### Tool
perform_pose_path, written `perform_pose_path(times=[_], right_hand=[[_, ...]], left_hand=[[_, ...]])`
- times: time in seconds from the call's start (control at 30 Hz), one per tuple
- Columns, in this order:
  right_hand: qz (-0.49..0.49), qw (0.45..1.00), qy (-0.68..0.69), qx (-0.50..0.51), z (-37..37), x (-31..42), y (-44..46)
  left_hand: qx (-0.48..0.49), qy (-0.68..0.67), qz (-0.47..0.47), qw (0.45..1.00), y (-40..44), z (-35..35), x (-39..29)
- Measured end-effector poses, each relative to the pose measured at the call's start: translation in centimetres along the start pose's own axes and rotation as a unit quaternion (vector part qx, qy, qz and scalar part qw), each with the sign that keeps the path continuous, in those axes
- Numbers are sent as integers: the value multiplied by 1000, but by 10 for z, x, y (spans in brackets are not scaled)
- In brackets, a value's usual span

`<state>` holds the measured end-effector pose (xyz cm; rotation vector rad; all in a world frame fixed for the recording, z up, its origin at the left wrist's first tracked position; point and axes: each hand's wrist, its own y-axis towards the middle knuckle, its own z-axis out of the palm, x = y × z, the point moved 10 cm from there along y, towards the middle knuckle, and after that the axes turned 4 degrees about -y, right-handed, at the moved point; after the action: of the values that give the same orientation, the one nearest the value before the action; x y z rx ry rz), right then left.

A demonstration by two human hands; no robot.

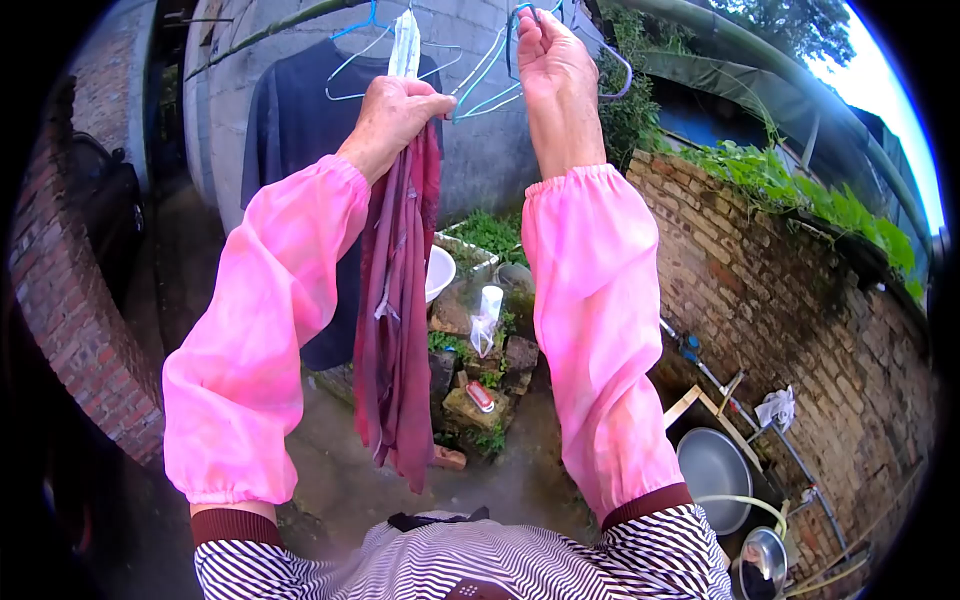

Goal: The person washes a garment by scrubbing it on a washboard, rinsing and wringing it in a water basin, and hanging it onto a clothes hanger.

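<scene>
My left hand (400,110) is closed on the upper end of a maroon garment (400,320), which hangs down in long folds. Its fingertips also meet the end of a pale green clothes hanger (488,105). Raised to the right, my right hand (557,75) pinches hangers near their hooks at the top; which hooks exactly is hard to make out. Behind my left hand a dark shirt (295,130) hangs by the grey wall. A pale cloth strip (405,45) dangles just above that hand.
A bamboo pole (270,38) crosses the top. Below are a white basin (439,272), a white bottle (490,302) and a red brush (480,397) on stones. A brick wall (740,260), a metal basin (713,475) and a hose (745,502) are on the right.
</scene>
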<state>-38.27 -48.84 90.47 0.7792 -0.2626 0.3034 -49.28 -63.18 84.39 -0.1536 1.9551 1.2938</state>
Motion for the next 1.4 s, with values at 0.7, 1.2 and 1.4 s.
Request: perform_pose_path(times=[0.7,1.2,1.4], right_hand=[[183,949,-112,230,-23,17,-137],[173,919,-293,198,-127,-46,-283],[183,907,-321,203,-150,-57,-307]], left_hand=[[-70,-42,17,997,-17,-18,0],[80,-63,-106,989,-125,33,30],[79,-82,-182,977,-140,33,59]])
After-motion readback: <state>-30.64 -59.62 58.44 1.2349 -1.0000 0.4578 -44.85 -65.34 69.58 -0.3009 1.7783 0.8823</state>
